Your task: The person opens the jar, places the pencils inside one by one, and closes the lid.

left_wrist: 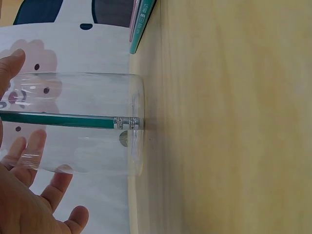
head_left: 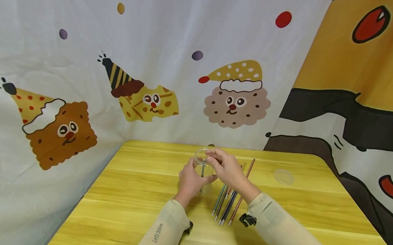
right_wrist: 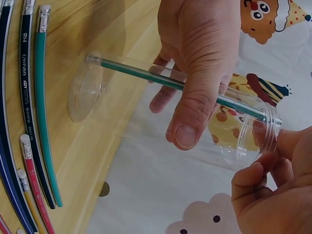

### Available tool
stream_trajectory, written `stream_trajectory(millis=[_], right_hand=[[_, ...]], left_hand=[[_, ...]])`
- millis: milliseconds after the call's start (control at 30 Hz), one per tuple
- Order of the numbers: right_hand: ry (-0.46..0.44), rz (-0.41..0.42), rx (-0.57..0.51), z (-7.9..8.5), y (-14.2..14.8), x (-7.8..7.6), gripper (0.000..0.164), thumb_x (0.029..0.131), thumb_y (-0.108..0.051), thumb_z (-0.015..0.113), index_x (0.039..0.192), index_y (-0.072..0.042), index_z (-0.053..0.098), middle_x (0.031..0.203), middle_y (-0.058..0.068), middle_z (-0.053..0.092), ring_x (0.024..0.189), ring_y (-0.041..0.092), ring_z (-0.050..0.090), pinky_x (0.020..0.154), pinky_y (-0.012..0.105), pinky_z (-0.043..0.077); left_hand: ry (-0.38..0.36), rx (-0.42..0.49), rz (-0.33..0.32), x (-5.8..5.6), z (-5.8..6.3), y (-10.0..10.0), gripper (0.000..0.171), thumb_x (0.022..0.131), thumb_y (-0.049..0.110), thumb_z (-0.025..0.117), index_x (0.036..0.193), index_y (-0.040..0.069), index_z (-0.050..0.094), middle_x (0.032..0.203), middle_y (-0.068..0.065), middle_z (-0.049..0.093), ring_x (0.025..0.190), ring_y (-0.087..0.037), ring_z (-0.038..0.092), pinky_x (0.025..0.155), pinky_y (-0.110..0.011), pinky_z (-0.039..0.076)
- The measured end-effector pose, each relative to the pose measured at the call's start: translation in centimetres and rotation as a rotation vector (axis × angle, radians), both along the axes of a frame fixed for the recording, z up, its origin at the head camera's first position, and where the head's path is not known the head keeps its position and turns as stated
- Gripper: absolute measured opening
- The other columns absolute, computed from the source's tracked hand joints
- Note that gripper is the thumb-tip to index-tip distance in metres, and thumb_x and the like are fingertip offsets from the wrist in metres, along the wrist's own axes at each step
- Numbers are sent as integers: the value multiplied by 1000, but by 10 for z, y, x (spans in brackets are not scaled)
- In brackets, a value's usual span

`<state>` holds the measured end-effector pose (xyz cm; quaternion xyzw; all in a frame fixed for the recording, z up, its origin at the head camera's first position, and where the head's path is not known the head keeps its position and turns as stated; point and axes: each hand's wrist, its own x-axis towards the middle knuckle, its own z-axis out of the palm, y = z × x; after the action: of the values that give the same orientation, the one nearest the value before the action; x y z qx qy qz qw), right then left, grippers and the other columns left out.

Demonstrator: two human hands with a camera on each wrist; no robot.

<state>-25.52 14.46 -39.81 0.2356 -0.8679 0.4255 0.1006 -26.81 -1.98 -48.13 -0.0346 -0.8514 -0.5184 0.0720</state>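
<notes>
A clear plastic jar stands upright on the table, its mouth uncovered. My left hand grips it round the side, with the thumb across the near wall in the right wrist view. Inside the jar is one green pencil, its eraser end down at the base and its other end up by the rim. My right hand is at the jar's mouth, thumb and curled fingers pinching the threaded rim. Right of the jar lies a loose bunch of pencils, green, dark, red and yellow, with eraser ends towards me.
A clear round lid lies flat on the table at the right. The wooden table ends at the back against a printed cloth with cartoon biscuits. One red pencil sticks out farther back than the bunch.
</notes>
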Motion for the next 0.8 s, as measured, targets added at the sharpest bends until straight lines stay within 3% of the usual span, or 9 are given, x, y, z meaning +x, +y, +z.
stream_trajectory(millis=[167,300,500,667,800], right_hand=[[-8,-8,-2,2,-1,2,25,112,-24,58,134,-17,68,113,0,80,75,10,60,70,28,51],[19,-63,-29,4,6,3,26,112,-23,57,133,-13,69,113,4,79,81,10,63,71,27,53],[41,-200,-22,5,53,-5,26,111,-25,62,128,-9,71,105,10,76,78,16,61,63,27,50],[-52,-305,73,-13,110,-21,30,110,-26,62,125,-1,70,109,18,77,93,26,70,76,35,57],[-253,-347,231,-34,144,-28,33,109,-31,63,121,0,70,107,18,77,92,31,72,72,39,57]], left_hand=[[-19,8,8,0,0,0,76,71,58,97,131,29,59,149,-9,64,141,-43,51,115,-70,38],[-51,-2,33,1,1,2,77,70,57,98,131,31,60,151,-7,63,139,-45,51,111,-69,45],[-85,-10,58,1,2,6,77,66,56,100,129,37,60,152,-5,63,138,-41,54,110,-68,48],[-98,-15,72,0,3,5,82,66,55,100,134,34,60,152,-6,62,138,-41,53,107,-70,50],[-101,-23,74,0,3,3,94,66,57,99,144,27,57,153,-7,61,139,-42,53,108,-70,50]])
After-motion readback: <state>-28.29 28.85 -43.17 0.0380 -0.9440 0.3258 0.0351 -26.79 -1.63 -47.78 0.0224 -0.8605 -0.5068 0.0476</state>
